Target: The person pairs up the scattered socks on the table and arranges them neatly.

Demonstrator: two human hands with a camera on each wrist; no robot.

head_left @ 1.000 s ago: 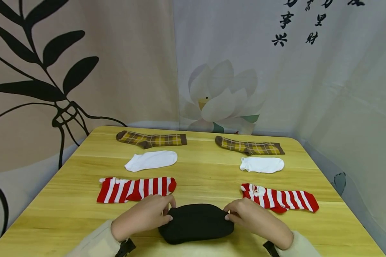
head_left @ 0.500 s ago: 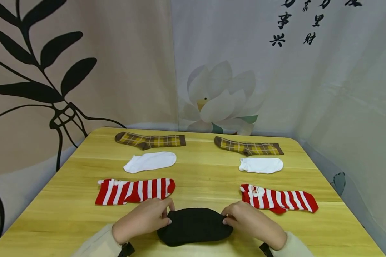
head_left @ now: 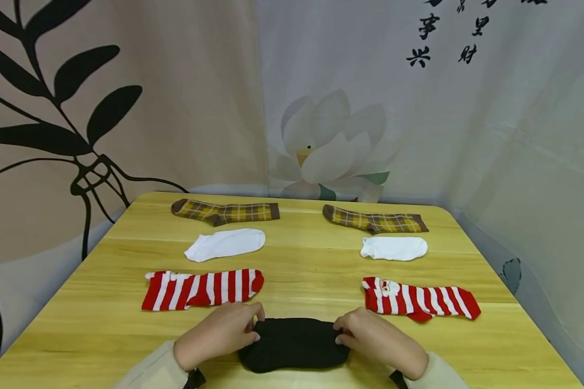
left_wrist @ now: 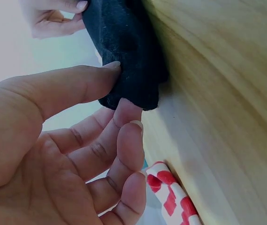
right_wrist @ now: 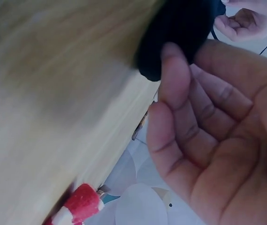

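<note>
Near the front of the table, a black eye-mask-shaped cloth is stretched between both hands. It has rounded ends and a shallow dip in its lower edge. My left hand pinches its left end; the left wrist view shows the thumb on one face and the fingertips behind. At the other end my right hand pinches between thumb and index finger. Just beyond the left hand lies a red-and-white striped sock; a matching striped sock with a Santa face lies beyond the right.
Farther back lie a white ankle sock on the left and another white sock on the right. Near the table's far edge are two brown-and-yellow plaid socks, a left one and a right one. A printed curtain hangs behind the table.
The black cloth has tilted, its top edge now straighter and lower in the head view. Both hands keep their pinch and have shifted slightly. The socks have not been moved.
</note>
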